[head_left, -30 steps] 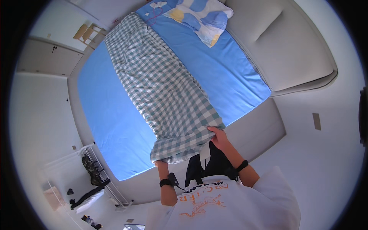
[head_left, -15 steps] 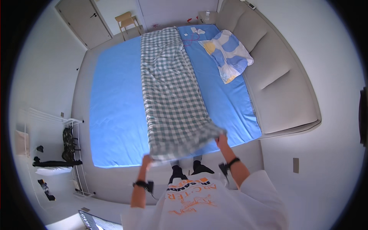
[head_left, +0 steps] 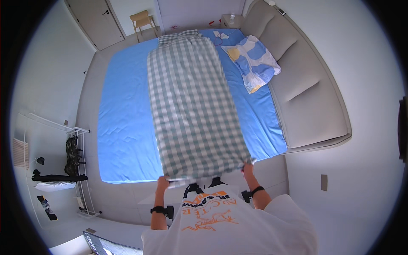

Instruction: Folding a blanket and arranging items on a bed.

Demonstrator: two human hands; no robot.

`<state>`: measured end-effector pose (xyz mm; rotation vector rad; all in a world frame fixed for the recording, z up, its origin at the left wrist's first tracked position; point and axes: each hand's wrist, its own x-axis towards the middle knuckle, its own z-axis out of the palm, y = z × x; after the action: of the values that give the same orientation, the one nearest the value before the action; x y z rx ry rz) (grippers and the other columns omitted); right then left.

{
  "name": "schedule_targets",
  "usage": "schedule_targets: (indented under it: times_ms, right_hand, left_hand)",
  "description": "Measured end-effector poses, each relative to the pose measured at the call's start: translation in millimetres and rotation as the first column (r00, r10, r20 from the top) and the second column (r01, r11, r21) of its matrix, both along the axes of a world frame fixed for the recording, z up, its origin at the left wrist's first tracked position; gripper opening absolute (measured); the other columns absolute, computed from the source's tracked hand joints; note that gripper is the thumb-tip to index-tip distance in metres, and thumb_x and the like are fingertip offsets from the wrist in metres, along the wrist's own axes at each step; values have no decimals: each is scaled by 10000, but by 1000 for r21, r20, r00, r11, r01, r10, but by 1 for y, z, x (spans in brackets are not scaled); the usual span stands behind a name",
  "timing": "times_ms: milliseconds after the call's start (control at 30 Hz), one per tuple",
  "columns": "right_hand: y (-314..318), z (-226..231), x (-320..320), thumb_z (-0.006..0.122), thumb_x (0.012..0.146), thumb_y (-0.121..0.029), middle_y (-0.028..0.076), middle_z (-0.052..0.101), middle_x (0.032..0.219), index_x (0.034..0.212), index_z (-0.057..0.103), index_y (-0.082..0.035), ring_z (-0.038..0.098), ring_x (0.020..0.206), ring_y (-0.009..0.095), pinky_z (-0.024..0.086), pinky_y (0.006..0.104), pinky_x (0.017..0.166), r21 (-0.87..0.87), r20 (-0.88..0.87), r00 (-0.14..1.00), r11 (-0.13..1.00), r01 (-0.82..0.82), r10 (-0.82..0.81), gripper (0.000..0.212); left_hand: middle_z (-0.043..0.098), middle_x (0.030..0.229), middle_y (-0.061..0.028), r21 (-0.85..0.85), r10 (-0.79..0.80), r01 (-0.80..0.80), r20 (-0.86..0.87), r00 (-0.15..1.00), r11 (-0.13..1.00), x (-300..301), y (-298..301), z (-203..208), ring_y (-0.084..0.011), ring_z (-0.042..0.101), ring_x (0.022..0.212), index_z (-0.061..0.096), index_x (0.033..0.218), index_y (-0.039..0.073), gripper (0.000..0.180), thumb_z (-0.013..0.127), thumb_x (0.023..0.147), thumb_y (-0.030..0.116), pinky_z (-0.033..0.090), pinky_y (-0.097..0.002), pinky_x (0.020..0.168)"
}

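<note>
A green-and-white checked quilt (head_left: 193,106) lies lengthwise over the middle of the bed, from the far edge to me. Its near part is lifted and puffed up, and its far end is bunched. My left hand (head_left: 162,182) is closed on the near left corner, just off the bed's near edge. At the near right corner, my right hand (head_left: 247,169) is closed on the same quilt. Between my hands the near hem hangs stretched, above my dark-clad feet (head_left: 193,188). Beneath the quilt, a blue fitted sheet (head_left: 125,114) covers the mattress.
A blue, white and yellow pillow (head_left: 255,63) lies near the padded grey headboard (head_left: 316,102) on the right. Small white items (head_left: 221,35) rest at the far side. A wooden chair (head_left: 142,21) stands beyond the bed; a white rack (head_left: 85,170) with clothes is at left.
The quilt has risen and billowed, its middle spreading wider over the sheet. Both hands have dropped slightly toward me, still holding its corners.
</note>
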<state>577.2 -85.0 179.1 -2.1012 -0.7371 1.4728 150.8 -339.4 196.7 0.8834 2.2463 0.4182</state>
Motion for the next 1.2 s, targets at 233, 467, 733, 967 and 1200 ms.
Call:
schedule_targets:
  times_ms: [233, 467, 733, 967, 1200]
  right_hand:
    - [-55, 22, 25, 594, 840, -190, 110, 546, 811, 936, 527, -20, 522, 493, 178, 432, 282, 370, -108, -43, 996, 992, 71, -76, 207]
    - [0, 62, -7, 591, 839, -154, 54, 539, 596, 927, 545, -31, 508, 402, 159, 388, 265, 319, 45, -295, 953, 995, 86, -70, 158]
    - [152, 265, -130, 605, 851, -140, 14, 528, 643, 864, 544, -70, 464, 447, 96, 343, 221, 376, 571, -630, 692, 815, 103, 354, 94]
    - [33, 133, -50, 597, 852, -142, 22, 513, 648, 979, 567, -43, 446, 413, 107, 338, 236, 343, 177, -366, 926, 984, -27, 91, 164]
    - [-80, 23, 74, 482, 907, -142, 47, 501, 597, 998, 527, -77, 473, 396, 110, 324, 204, 275, -330, -158, 984, 944, 22, -78, 121]
  left_hand:
    - [639, 867, -268, 122, -89, 100, -91, 992, 987, 14, -50, -20, -370, 647, 779, 667, 981, -9, 335, 509, 686, -1, 520, -414, 657]
    - [649, 772, -238, -68, 100, -91, 142, 985, 994, -27, 13, 35, -354, 649, 735, 666, 962, -17, 321, 549, 671, 52, 513, -415, 672]
    - [632, 694, -126, 597, 96, -28, -83, 992, 802, -112, 146, 281, -144, 564, 618, 643, 842, -43, 166, 538, 717, -12, 455, -295, 586]
    - [659, 936, -201, 379, 40, 21, -151, 988, 925, -48, 11, 124, -338, 634, 889, 684, 955, 52, 291, 645, 667, 43, 479, -353, 793]
    - [576, 645, -95, -318, 315, -171, 483, 817, 933, 48, -67, 30, -196, 549, 535, 652, 847, -22, 222, 500, 686, -1, 458, -335, 413]
